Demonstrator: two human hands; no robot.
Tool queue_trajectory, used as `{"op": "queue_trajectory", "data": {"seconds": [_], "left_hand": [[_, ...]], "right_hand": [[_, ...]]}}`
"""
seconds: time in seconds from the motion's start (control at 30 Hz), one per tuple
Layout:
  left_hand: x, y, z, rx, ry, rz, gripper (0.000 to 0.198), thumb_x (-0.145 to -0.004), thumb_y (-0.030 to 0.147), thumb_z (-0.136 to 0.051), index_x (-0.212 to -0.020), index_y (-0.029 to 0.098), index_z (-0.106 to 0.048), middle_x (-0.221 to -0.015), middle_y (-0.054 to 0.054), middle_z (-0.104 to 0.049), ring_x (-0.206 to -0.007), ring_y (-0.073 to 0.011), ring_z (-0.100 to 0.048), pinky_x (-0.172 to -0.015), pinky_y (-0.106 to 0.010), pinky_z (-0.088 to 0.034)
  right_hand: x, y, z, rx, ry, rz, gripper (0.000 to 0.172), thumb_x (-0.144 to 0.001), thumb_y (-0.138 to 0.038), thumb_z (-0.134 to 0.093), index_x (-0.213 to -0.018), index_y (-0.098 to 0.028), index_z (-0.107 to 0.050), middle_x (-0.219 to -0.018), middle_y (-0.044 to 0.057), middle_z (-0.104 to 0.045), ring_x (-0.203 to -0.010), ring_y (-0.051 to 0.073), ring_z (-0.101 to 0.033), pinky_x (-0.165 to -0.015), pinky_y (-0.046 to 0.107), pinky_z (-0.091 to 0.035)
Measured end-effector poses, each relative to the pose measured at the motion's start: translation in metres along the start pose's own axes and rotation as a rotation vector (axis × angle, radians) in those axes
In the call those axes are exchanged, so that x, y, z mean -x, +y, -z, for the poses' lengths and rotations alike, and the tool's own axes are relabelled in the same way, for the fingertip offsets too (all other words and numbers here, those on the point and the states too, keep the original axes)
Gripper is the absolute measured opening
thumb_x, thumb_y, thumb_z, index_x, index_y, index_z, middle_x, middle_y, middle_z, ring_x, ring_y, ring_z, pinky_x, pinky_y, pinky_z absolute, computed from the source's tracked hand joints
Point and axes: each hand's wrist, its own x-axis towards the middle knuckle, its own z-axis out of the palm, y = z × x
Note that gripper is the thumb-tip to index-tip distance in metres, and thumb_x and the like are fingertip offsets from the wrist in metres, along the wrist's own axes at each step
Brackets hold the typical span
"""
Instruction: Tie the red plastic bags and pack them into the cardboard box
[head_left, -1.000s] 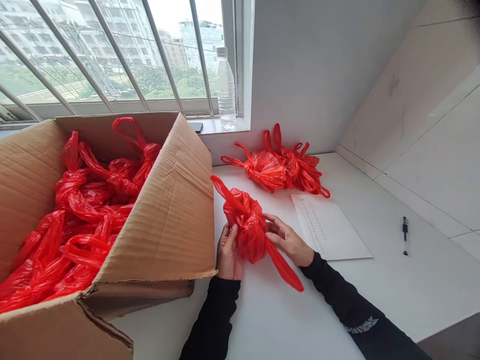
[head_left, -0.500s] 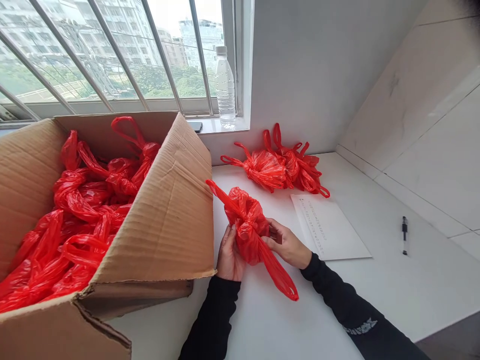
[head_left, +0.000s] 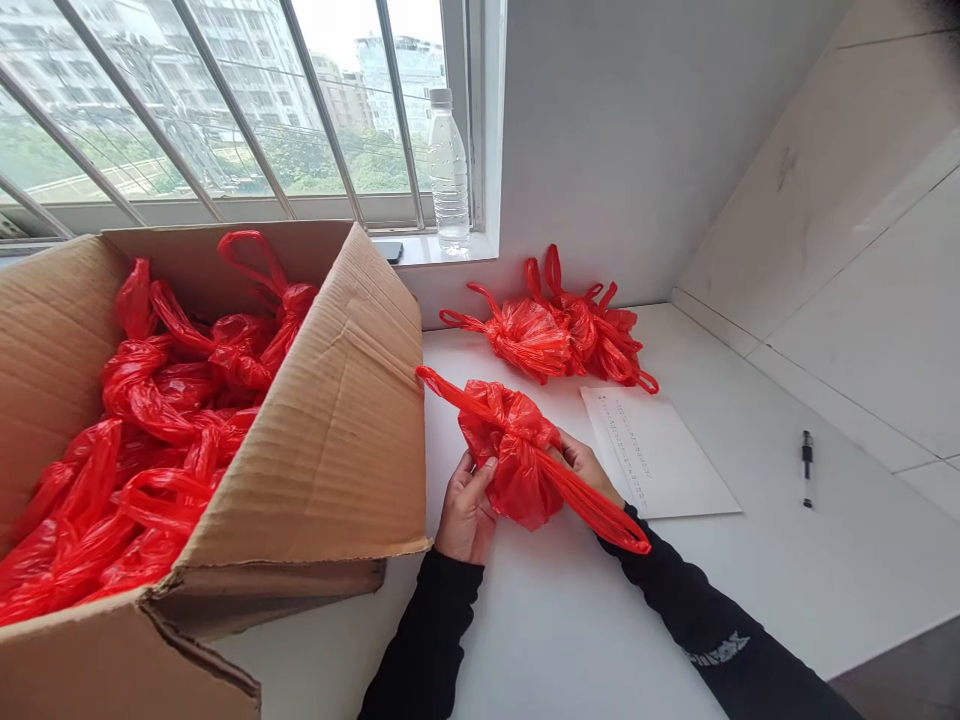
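A knotted red plastic bag (head_left: 525, 465) is held between my two hands above the white table, its long handle loop trailing to the lower right and another reaching up left. My left hand (head_left: 466, 510) grips its lower left side, thumb on top. My right hand (head_left: 589, 470) holds the right side from behind, partly hidden by the bag and its loop. What is inside the bag cannot be seen. More red bags (head_left: 180, 390) fill the open cardboard box (head_left: 330, 410) on the left, and several (head_left: 562, 330) lie against the wall behind the held bag.
A white sheet with printed marks (head_left: 667, 460) lies on the white table (head_left: 750, 590), right of my hands. Farther right is a pen (head_left: 807, 468). A clear bottle (head_left: 448, 175) and a dark flat object (head_left: 391, 252) stand on the sill of the barred window.
The held bag has turned between my hands; its lower loop now points more to the right. My right hand has shifted farther behind the bag, and my left thumb lies on its front.
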Motion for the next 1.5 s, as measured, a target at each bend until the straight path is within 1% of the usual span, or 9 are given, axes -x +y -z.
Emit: {"op": "queue_trajectory", "data": {"seconds": [0.2, 0.37, 0.57, 0.73, 0.93, 1.07, 1.23, 1.33, 1.5], "left_hand": [[-0.001, 0.002, 0.001, -0.008, 0.033, -0.030, 0.050, -0.076, 0.019, -0.074, -0.122, 0.017, -0.056, -0.107, -0.008, -0.072, -0.091, -0.0203, -0.070, -0.086, -0.032, -0.052], [-0.001, 0.000, 0.002, -0.012, 0.028, -0.036, 0.054, -0.070, 0.018, -0.079, -0.119, 0.018, -0.057, -0.105, -0.007, -0.072, -0.095, -0.0223, -0.069, -0.088, -0.034, -0.052], [-0.002, 0.001, 0.004, -0.029, 0.060, -0.074, 0.048, -0.066, 0.016, -0.081, -0.110, 0.020, -0.060, -0.098, -0.005, -0.072, -0.087, -0.0202, -0.069, -0.085, -0.034, -0.054], [-0.001, 0.000, 0.002, -0.058, 0.024, -0.072, 0.047, -0.064, 0.015, -0.081, -0.107, 0.020, -0.063, -0.097, -0.005, -0.072, -0.086, -0.0208, -0.069, -0.082, -0.033, -0.054], [-0.003, -0.001, 0.006, -0.037, 0.061, -0.075, 0.053, -0.063, 0.016, -0.082, -0.111, 0.020, -0.062, -0.100, -0.006, -0.072, -0.090, -0.0228, -0.069, -0.081, -0.034, -0.055], [-0.005, 0.001, 0.008, -0.017, 0.086, -0.075, 0.052, -0.061, 0.013, -0.082, -0.109, 0.021, -0.063, -0.099, -0.004, -0.073, -0.088, -0.0215, -0.070, -0.082, -0.033, -0.054], [-0.006, -0.002, 0.007, -0.042, 0.103, -0.088, 0.048, -0.054, 0.013, -0.084, -0.098, 0.019, -0.066, -0.094, -0.004, -0.073, -0.087, -0.0227, -0.069, -0.082, -0.034, -0.053], [-0.005, -0.004, 0.006, -0.065, 0.105, -0.096, 0.052, -0.053, 0.012, -0.084, -0.101, 0.020, -0.066, -0.093, -0.003, -0.074, -0.091, -0.0236, -0.068, -0.081, -0.033, -0.053], [-0.003, -0.001, 0.004, -0.073, 0.095, -0.082, 0.044, -0.060, 0.015, -0.083, -0.100, 0.019, -0.065, -0.091, -0.003, -0.073, -0.087, -0.0209, -0.068, -0.079, -0.031, -0.052]], "right_hand": [[-0.001, 0.001, 0.001, -0.037, -0.073, 0.009, 0.025, -0.086, -0.044, -0.063, -0.094, -0.020, -0.061, -0.088, 0.002, -0.063, -0.080, 0.018, -0.058, -0.076, 0.029, -0.048], [0.000, 0.000, 0.001, -0.044, -0.058, 0.013, 0.022, -0.086, -0.038, -0.065, -0.098, -0.020, -0.061, -0.090, 0.001, -0.063, -0.081, 0.015, -0.059, -0.076, 0.027, -0.048], [0.002, -0.004, -0.004, -0.030, -0.107, 0.027, 0.044, -0.074, -0.032, -0.079, -0.113, -0.023, -0.060, -0.108, 0.004, -0.064, -0.099, 0.019, -0.060, -0.093, 0.033, -0.047], [0.002, -0.002, -0.004, -0.033, -0.055, 0.033, 0.039, -0.073, -0.034, -0.080, -0.105, -0.021, -0.062, -0.096, 0.003, -0.066, -0.088, 0.018, -0.061, -0.081, 0.030, -0.050], [0.002, -0.013, 0.004, -0.004, -0.165, 0.010, 0.028, -0.089, -0.037, -0.062, -0.113, -0.021, -0.061, -0.108, 0.005, -0.066, -0.099, 0.020, -0.061, -0.091, 0.033, -0.048], [0.003, -0.017, 0.006, 0.031, -0.249, 0.002, 0.029, -0.091, -0.036, -0.059, -0.114, -0.020, -0.062, -0.107, 0.006, -0.066, -0.100, 0.021, -0.062, -0.092, 0.036, -0.048], [0.003, -0.008, 0.004, 0.026, -0.177, 0.003, 0.023, -0.084, -0.038, -0.068, -0.098, -0.019, -0.064, -0.095, 0.003, -0.066, -0.088, 0.019, -0.062, -0.084, 0.033, -0.051], [0.003, -0.005, 0.003, 0.028, -0.117, -0.013, 0.023, -0.078, -0.038, -0.074, -0.088, -0.020, -0.063, -0.085, 0.000, -0.063, -0.076, 0.016, -0.058, -0.074, 0.030, -0.050], [0.004, -0.014, 0.004, 0.013, -0.125, -0.053, 0.026, -0.088, -0.044, -0.060, -0.094, -0.020, -0.064, -0.089, 0.003, -0.064, -0.083, 0.020, -0.059, -0.080, 0.033, -0.049]]}}
